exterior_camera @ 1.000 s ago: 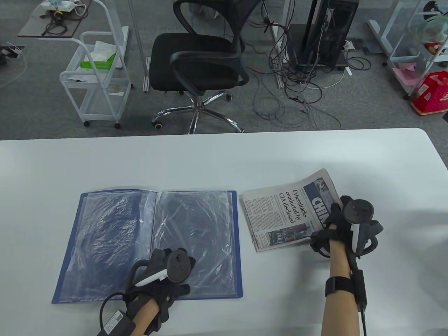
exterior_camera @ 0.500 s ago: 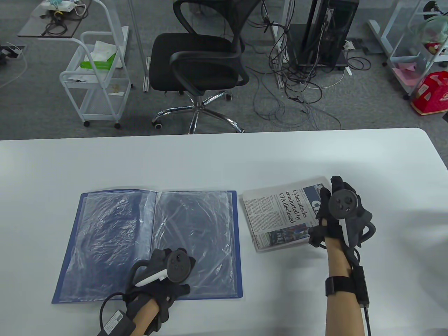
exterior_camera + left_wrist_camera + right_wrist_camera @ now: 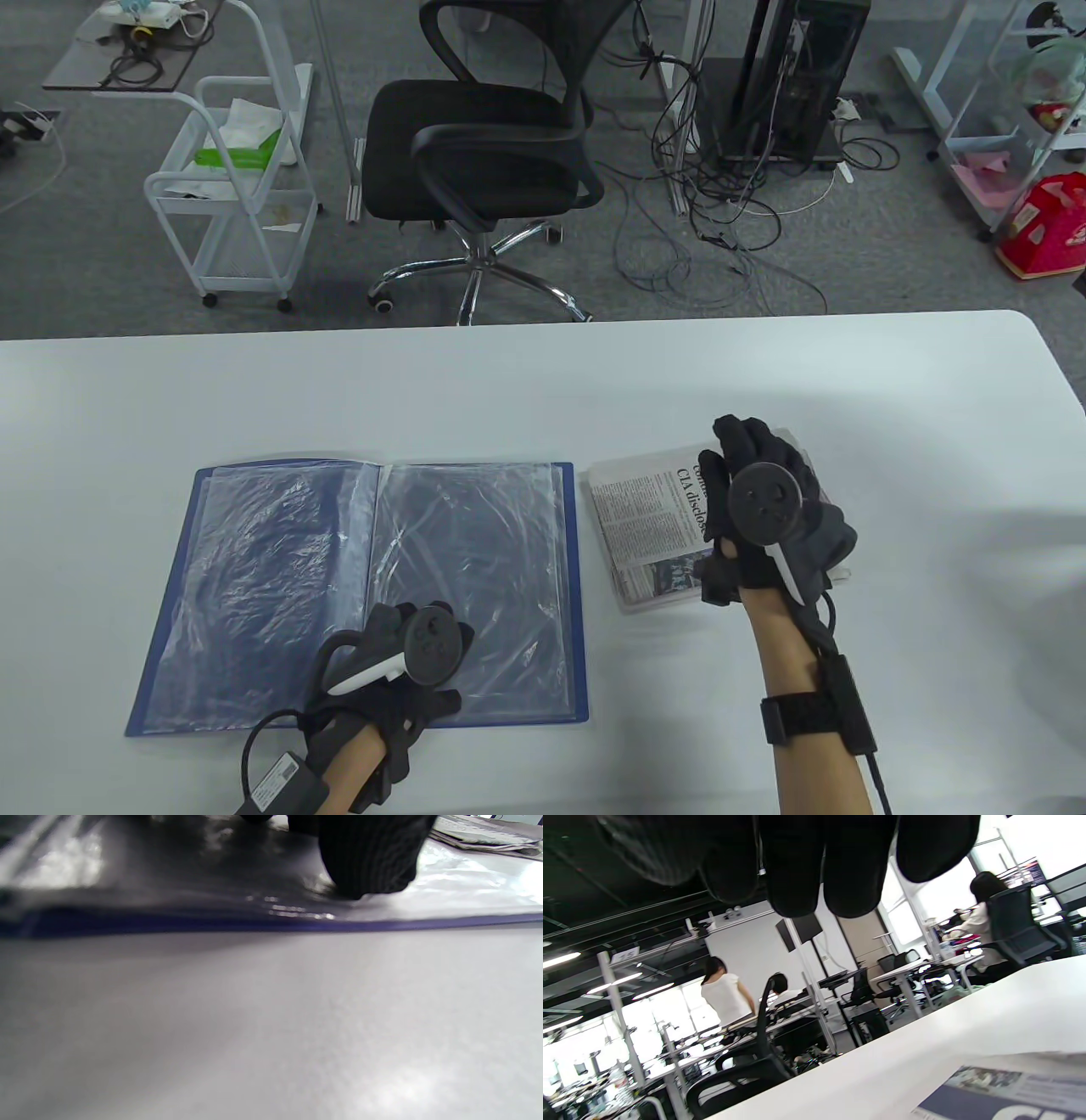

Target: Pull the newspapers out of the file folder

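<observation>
A blue file folder (image 3: pixel 254 586) lies open on the white table, its clear plastic sleeves showing. My left hand (image 3: pixel 386 632) rests on the folder's right page near the front edge. In the left wrist view a gloved finger (image 3: pixel 369 861) presses on the sleeve above the folder's blue edge (image 3: pixel 297 926). A folded newspaper (image 3: pixel 649 535) lies flat on the table just right of the folder. My right hand (image 3: pixel 751 467) is spread over the newspaper's right half, fingers extended. In the right wrist view the fingertips (image 3: pixel 848 878) hang above the newspaper (image 3: pixel 1001 1090) and hold nothing.
The white table (image 3: pixel 509 390) runs to a far edge and a rounded right corner. Beyond it stand a black office chair (image 3: pixel 484 161), a white cart (image 3: pixel 229 195) and a tangle of cables (image 3: pixel 721 212) on the floor.
My right hand let go of the newspaper's right edge and moved left over it, fingers spreading. The newspaper settled flat. The left hand and the folder have not moved.
</observation>
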Demonstrator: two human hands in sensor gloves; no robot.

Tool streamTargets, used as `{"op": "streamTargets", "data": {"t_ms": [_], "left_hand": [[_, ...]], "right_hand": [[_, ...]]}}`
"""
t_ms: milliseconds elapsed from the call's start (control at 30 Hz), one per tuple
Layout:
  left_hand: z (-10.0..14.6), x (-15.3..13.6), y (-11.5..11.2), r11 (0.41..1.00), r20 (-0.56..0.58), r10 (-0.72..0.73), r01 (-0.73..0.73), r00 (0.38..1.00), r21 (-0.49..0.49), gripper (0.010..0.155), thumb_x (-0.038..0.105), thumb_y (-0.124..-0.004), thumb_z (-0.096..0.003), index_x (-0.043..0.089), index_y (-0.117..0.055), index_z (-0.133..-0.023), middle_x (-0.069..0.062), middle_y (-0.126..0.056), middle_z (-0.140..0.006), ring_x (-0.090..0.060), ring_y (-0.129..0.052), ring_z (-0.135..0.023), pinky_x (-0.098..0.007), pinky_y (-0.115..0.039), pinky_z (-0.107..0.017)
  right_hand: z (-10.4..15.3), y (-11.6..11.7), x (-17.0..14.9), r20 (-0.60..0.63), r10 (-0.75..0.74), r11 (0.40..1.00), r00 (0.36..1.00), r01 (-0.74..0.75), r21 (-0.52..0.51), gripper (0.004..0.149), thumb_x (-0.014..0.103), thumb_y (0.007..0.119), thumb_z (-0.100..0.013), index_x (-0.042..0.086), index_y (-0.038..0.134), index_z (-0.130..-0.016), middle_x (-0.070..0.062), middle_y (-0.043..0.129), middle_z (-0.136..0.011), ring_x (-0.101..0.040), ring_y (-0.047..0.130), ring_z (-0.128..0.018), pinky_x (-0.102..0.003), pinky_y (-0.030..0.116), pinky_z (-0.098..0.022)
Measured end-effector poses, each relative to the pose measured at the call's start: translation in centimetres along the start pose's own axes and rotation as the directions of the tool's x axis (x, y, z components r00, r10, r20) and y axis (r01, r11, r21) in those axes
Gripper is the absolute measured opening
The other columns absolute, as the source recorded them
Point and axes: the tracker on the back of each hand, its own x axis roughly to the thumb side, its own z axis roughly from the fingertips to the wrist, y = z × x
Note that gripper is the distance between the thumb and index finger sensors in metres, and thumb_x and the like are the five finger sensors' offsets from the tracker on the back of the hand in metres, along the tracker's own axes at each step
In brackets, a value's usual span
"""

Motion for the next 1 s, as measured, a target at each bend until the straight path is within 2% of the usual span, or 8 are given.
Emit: {"op": "streamTargets", "data": {"t_ms": [100,200,433,533,700,900,1000], "left_hand": [[0.0,0.0,0.0,1.000,0.000,0.000,0.000,1.000,0.000,0.071,0.044,-0.077,-0.0466,0.029,-0.044,-0.108,-0.006,-0.026,-0.115,-0.050,-0.031,-0.102,-0.063,-0.043,-0.069],[0.0,0.0,0.0,1.000,0.000,0.000,0.000,1.000,0.000,0.071,0.044,-0.077,-0.0466,0.029,-0.044,-0.108,-0.006,-0.026,-0.115,-0.050,-0.031,-0.102,-0.063,-0.043,-0.069],[0.0,0.0,0.0,1.000,0.001,0.006,-0.006,1.000,-0.001,0.072,0.043,-0.077,-0.0467,0.029,-0.044,-0.108,-0.006,-0.026,-0.115,-0.050,-0.030,-0.102,-0.063,-0.043,-0.069],[0.0,0.0,-0.1,1.000,0.002,0.006,-0.006,1.000,-0.001,0.072,0.044,-0.077,-0.0467,0.029,-0.043,-0.108,-0.006,-0.026,-0.115,-0.050,-0.030,-0.102,-0.063,-0.043,-0.069],[0.0,0.0,0.0,1.000,0.003,0.006,-0.006,1.000,0.000,0.072,0.043,-0.077,-0.0468,0.029,-0.043,-0.108,-0.006,-0.026,-0.115,-0.050,-0.030,-0.102,-0.063,-0.043,-0.069],[0.0,0.0,-0.1,1.000,0.005,0.006,-0.006,1.000,0.001,0.072,0.044,-0.076,-0.0468,0.029,-0.043,-0.109,-0.006,-0.026,-0.115,-0.050,-0.030,-0.102,-0.063,-0.043,-0.069],[0.1,0.0,-0.1,1.000,0.009,0.006,-0.006,1.000,0.006,0.072,0.044,-0.077,-0.0469,0.028,-0.044,-0.109,-0.007,-0.026,-0.116,-0.051,-0.030,-0.102,-0.063,-0.043,-0.069]], "right_hand": [[1.1,1.0,1.4,0.048,0.004,0.999,0.999,-0.006,0.040,0.052,0.051,0.073,-0.041,0.038,0.072,-0.091,-0.001,0.081,-0.100,-0.035,0.086,-0.090,-0.060,0.069,-0.064],[2.6,2.7,3.3,0.107,-0.003,0.992,0.994,-0.010,0.126,0.053,0.050,0.073,-0.041,0.037,0.072,-0.092,-0.003,0.080,-0.100,-0.037,0.085,-0.090,-0.061,0.068,-0.064],[5.4,6.2,6.1,0.238,0.031,0.963,0.971,-0.093,0.254,0.053,0.050,0.073,-0.041,0.036,0.073,-0.092,-0.004,0.080,-0.101,-0.039,0.084,-0.091,-0.063,0.067,-0.064],[6.5,7.9,7.0,0.283,0.027,0.938,0.959,-0.123,0.325,0.053,0.049,0.074,-0.040,0.036,0.073,-0.092,-0.005,0.079,-0.101,-0.039,0.083,-0.092,-0.063,0.065,-0.064],[8.1,10.4,8.0,0.361,0.077,0.861,0.929,-0.245,0.446,0.056,0.050,0.076,-0.040,0.039,0.069,-0.094,-0.005,0.073,-0.106,-0.041,0.077,-0.096,-0.065,0.062,-0.066],[9.7,12.9,8.3,0.425,0.155,0.770,0.892,-0.378,0.514,0.056,0.049,0.078,-0.039,0.041,0.070,-0.094,-0.004,0.068,-0.109,-0.042,0.072,-0.099,-0.066,0.059,-0.067],[9.8,13.0,8.5,0.451,0.191,0.771,0.872,-0.417,0.480,0.057,0.049,0.080,-0.038,0.041,0.070,-0.093,-0.004,0.068,-0.109,-0.041,0.073,-0.099,-0.065,0.060,-0.067]]}}
